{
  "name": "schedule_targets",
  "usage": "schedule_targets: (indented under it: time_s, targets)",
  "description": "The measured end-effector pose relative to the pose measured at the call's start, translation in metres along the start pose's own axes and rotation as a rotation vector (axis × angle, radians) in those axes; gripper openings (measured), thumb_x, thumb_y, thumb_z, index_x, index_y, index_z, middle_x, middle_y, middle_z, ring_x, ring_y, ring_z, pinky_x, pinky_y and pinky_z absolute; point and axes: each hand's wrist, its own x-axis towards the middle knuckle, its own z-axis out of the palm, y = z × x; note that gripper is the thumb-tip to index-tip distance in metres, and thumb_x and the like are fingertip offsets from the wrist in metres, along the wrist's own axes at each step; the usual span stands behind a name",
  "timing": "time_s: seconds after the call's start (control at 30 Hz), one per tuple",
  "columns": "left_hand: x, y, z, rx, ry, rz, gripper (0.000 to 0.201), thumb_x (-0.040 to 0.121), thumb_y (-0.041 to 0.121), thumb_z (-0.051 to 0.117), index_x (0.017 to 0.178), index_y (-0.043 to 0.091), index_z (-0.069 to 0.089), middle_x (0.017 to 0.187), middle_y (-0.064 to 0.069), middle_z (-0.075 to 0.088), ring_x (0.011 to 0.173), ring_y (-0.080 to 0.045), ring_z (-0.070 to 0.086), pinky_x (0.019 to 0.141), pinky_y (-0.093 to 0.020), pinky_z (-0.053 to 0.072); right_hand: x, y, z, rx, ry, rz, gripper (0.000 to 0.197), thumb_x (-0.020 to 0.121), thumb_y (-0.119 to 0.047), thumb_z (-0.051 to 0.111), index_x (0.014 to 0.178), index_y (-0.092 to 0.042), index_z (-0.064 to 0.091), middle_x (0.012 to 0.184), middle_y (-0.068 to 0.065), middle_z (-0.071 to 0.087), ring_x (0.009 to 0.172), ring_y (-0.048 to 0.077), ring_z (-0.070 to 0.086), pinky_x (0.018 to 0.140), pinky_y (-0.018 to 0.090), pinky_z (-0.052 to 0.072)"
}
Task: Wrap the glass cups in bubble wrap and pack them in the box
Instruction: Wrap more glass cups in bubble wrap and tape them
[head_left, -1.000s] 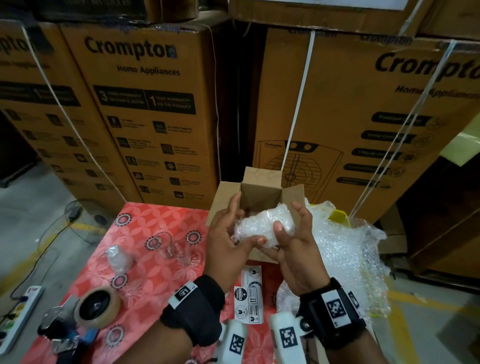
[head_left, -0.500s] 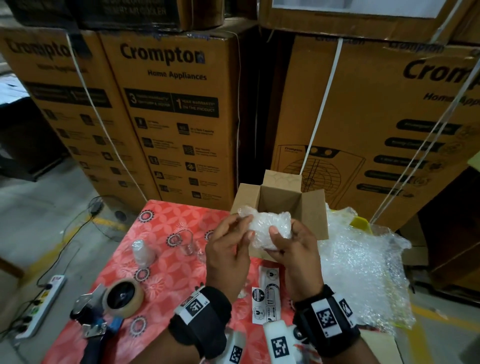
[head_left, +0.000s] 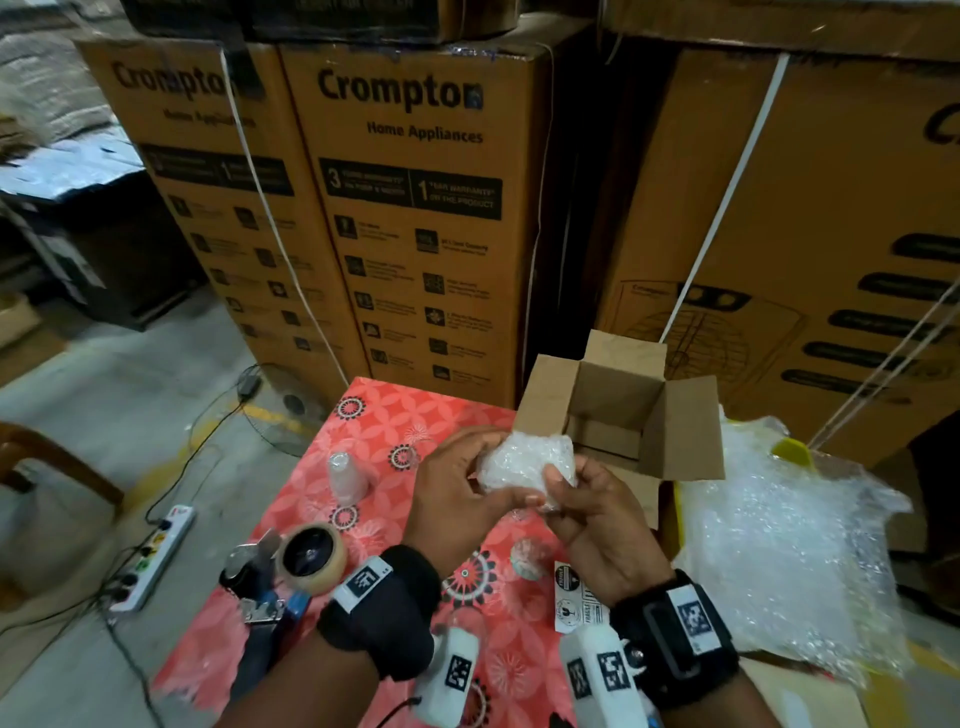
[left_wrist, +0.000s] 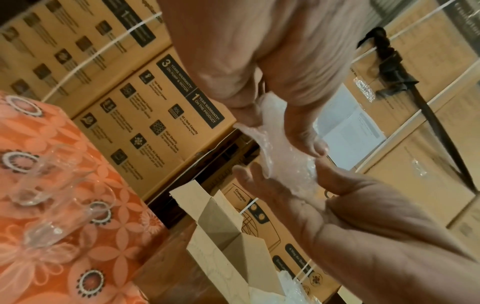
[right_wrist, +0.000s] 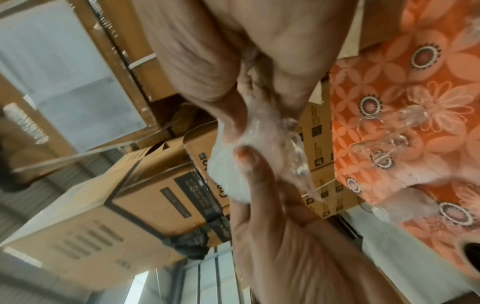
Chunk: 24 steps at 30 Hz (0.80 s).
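Both hands hold a glass cup bundled in bubble wrap (head_left: 522, 462) in the air, just in front of the open cardboard box (head_left: 691, 431). My left hand (head_left: 480, 470) grips its left side with fingers over the top and thumb beneath. My right hand (head_left: 558, 493) pinches the right end. The wrist views show the same bundle (left_wrist: 283, 164) (right_wrist: 262, 148) pressed between the two hands. Another wrapped cup (head_left: 347, 478) stands on the red tablecloth (head_left: 395, 415). Bare glass cups (left_wrist: 52, 174) (right_wrist: 389, 133) stand on the table; in the head view my left hand hides them.
A pile of bubble wrap (head_left: 779, 545) lies at the right of the table. A tape dispenser (head_left: 306, 558) sits at the near left, fragile stickers (head_left: 576, 597) under my wrists. Tall cartons (head_left: 415, 208) stand behind. A power strip (head_left: 150, 561) and cables lie on the floor at the left.
The bundle has come down from in front of the box opening to just before its near flap. The wrap's loose end is folded in and the bundle looks more compact.
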Motion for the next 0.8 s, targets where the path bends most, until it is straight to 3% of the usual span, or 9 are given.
schedule_targets:
  time_s: [0.13,0.2,0.33,0.4,0.47,0.57,0.63,0.73,0.8]
  targets:
    - [-0.001,-0.003,-0.013,-0.087,-0.074,-0.061,0.040,0.076,0.009,0.093,0.112,0.016,0.078,0.103,0.004,0.081,0.094,-0.015,0.077,0.081,-0.026,0.060,-0.003,-0.001,-0.001,-0.013,-0.223,0.007,0.062,0.092,0.014,0.063,0.145,-0.015,0.049,0.152,0.017,0.055,0.128,0.049,0.061,0.100,0.067,0.052]
    - [-0.001,-0.006,-0.016,-0.120,-0.089,-0.091,0.038,0.080,0.008,0.091,0.116,0.013,0.077,0.105,-0.002,0.081,0.098,-0.022,0.077,0.084,-0.038,0.063,-0.006,-0.004,0.003,-0.040,-0.318,0.027,0.073,0.092,0.017,0.061,0.148,-0.029,0.051,0.154,0.008,0.054,0.130,0.050,0.060,0.098,0.064,0.056]
    - [0.000,-0.011,-0.020,-0.310,-0.099,-0.183,0.057,0.080,0.005,0.089,0.126,0.015,0.057,0.118,-0.019,0.073,0.108,-0.041,0.072,0.088,-0.057,0.062,-0.008,-0.006,0.015,-0.054,-0.367,0.092,0.058,0.091,0.015,0.060,0.142,-0.013,0.061,0.143,0.027,0.061,0.130,0.049,0.061,0.096,0.051,0.060]
    - [0.001,-0.009,-0.023,-0.335,-0.102,-0.205,0.055,0.079,0.002,0.090,0.122,0.012,0.056,0.114,-0.017,0.074,0.105,-0.039,0.073,0.083,-0.050,0.063,-0.009,-0.002,0.019,-0.014,-0.311,0.096,0.056,0.089,0.014,0.059,0.141,-0.008,0.059,0.138,0.029,0.064,0.125,0.048,0.064,0.094,0.050,0.062]
    - [0.003,-0.005,-0.025,-0.284,-0.091,-0.206,0.046,0.077,0.016,0.094,0.113,0.015,0.064,0.108,-0.009,0.076,0.101,-0.030,0.074,0.081,-0.045,0.063,-0.009,0.002,0.021,0.021,-0.266,0.071,0.055,0.087,0.011,0.058,0.139,-0.008,0.057,0.134,0.028,0.067,0.118,0.043,0.070,0.087,0.044,0.064]
    - [0.006,-0.008,-0.035,-0.005,-0.093,-0.121,0.035,0.081,0.056,0.084,0.104,0.032,0.072,0.119,0.001,0.071,0.117,-0.028,0.065,0.095,-0.058,0.056,-0.006,0.007,0.018,-0.026,-0.235,0.055,0.047,0.094,0.007,0.057,0.138,-0.006,0.058,0.133,0.028,0.067,0.110,0.042,0.073,0.084,0.037,0.065]
    - [0.003,-0.020,-0.052,0.144,-0.154,-0.093,0.031,0.091,0.060,0.073,0.114,0.039,0.073,0.132,0.010,0.062,0.132,-0.019,0.052,0.108,-0.050,0.043,-0.004,0.014,0.008,-0.170,-0.231,0.067,0.042,0.099,0.005,0.057,0.140,-0.003,0.056,0.135,0.027,0.067,0.114,0.046,0.071,0.094,0.040,0.062]
    - [-0.021,-0.053,-0.086,0.170,-0.320,-0.245,0.068,0.081,0.042,0.092,0.138,0.040,0.054,0.132,0.012,0.057,0.125,-0.009,0.051,0.098,-0.027,0.042,0.002,0.031,-0.017,-0.363,-0.201,0.111,0.043,0.099,0.003,0.064,0.140,-0.002,0.055,0.138,0.027,0.064,0.120,0.046,0.068,0.102,0.049,0.058]
    - [-0.050,-0.094,-0.100,0.239,-0.455,-0.326,0.100,0.064,0.036,0.103,0.144,0.040,0.043,0.126,0.009,0.061,0.117,-0.012,0.055,0.095,-0.026,0.047,0.001,0.044,-0.030,-0.457,-0.208,0.150,0.041,0.098,0.004,0.066,0.137,-0.004,0.058,0.136,0.027,0.064,0.117,0.045,0.070,0.098,0.050,0.060]
